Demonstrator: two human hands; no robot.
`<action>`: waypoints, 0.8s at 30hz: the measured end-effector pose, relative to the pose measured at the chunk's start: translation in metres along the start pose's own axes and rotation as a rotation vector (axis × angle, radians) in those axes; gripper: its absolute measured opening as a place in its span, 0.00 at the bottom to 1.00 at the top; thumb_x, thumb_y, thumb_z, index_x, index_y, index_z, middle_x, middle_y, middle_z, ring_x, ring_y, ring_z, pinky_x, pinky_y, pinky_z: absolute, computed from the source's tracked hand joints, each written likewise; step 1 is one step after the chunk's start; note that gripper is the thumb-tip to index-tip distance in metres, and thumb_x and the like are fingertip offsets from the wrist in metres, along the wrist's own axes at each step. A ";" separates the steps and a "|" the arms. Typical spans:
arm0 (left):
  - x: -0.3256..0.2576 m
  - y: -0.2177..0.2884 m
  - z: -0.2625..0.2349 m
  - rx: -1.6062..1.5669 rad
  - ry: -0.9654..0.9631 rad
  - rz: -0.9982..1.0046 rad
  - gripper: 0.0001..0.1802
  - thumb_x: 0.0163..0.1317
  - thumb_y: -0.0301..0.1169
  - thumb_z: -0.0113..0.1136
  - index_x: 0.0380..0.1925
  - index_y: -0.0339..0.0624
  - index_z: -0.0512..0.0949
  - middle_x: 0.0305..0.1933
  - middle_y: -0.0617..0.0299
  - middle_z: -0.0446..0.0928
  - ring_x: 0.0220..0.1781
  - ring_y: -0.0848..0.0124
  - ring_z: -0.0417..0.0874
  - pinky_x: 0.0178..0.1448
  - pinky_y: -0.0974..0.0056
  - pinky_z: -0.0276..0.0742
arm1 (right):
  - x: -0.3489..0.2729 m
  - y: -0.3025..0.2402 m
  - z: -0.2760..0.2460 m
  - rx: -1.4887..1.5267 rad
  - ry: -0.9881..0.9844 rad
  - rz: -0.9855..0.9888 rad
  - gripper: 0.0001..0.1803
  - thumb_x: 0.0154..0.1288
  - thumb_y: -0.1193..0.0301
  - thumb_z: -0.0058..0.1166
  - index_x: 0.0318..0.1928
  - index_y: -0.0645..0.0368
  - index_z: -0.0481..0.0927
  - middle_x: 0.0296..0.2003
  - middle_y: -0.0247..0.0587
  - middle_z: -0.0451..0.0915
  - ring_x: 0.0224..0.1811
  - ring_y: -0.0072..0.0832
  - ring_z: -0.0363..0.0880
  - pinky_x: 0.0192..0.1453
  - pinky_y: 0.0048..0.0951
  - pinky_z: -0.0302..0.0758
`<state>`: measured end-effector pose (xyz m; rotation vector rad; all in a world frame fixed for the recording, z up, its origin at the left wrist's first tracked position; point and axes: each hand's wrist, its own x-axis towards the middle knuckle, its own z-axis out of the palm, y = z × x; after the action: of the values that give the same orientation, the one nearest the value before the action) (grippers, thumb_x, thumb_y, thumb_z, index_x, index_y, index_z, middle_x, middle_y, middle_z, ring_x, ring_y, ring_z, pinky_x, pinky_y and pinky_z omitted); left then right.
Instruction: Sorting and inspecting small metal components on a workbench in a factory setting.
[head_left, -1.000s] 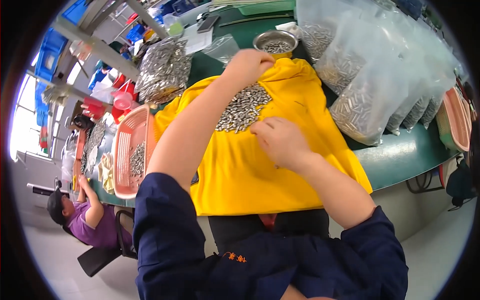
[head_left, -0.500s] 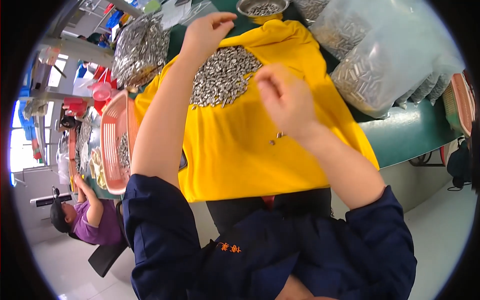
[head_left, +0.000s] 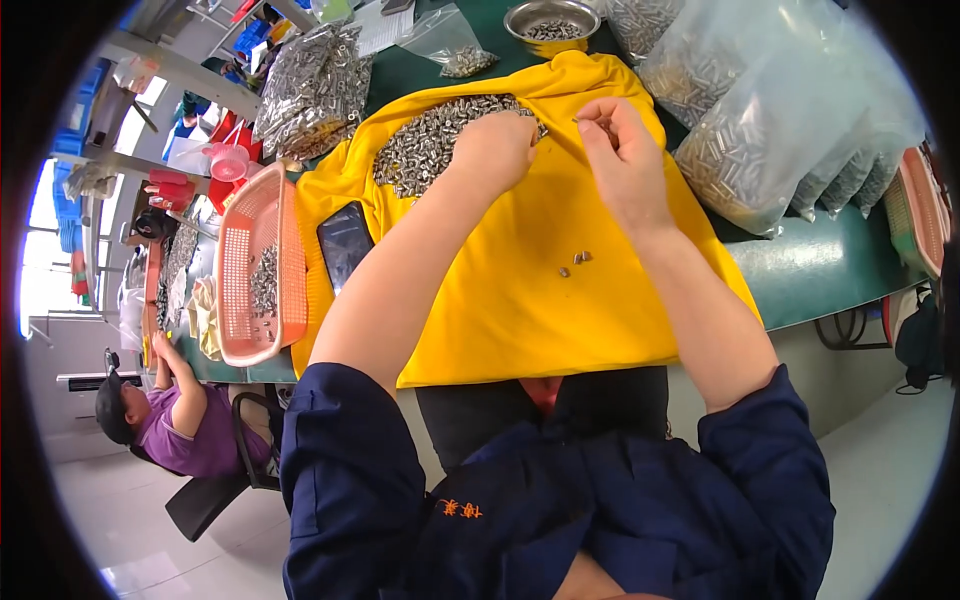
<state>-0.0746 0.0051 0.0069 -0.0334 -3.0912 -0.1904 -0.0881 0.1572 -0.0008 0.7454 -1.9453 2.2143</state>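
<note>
A heap of small shiny metal cylinders (head_left: pixel 420 150) lies on a yellow cloth (head_left: pixel 520 330) spread over the table. My left hand (head_left: pixel 497 150) is over the heap's right side, its fingers curled together; what they hold is hidden. To its right, my right hand (head_left: pixel 628 165) is raised above the cloth with thumb and forefinger drawn together. A tiny dark speck shows at those fingertips, too small to name. Between my forearms, a few loose metal pieces (head_left: pixel 577 262) rest on the cloth, apart from the heap.
A metal bowl (head_left: pixel 552 22) of small parts stands behind the cloth. Large clear bags (head_left: pixel 735 150) of metal parts sit at right. At left are a pink basket (head_left: pixel 232 290), a phone (head_left: pixel 345 240) and a bag of metal pieces (head_left: pixel 315 90). A person in purple (head_left: pixel 185 430) sits far left.
My left hand has come from behind the heap down to its right side, towards my right hand. My right hand has moved up and right. The view has shifted slightly.
</note>
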 end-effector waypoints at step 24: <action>-0.013 0.009 -0.030 -0.282 0.260 0.078 0.06 0.44 0.28 0.52 0.25 0.40 0.74 0.25 0.53 0.75 0.28 0.58 0.76 0.34 0.61 0.71 | -0.007 -0.015 0.003 0.021 -0.059 0.003 0.03 0.56 0.77 0.44 0.32 0.61 0.69 0.17 0.29 0.65 0.18 0.14 0.61 0.23 0.17 0.61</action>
<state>-0.0601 0.0104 0.0374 -0.1276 -2.7752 -0.5754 -0.0753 0.1586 0.0105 0.8206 -1.9530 2.2427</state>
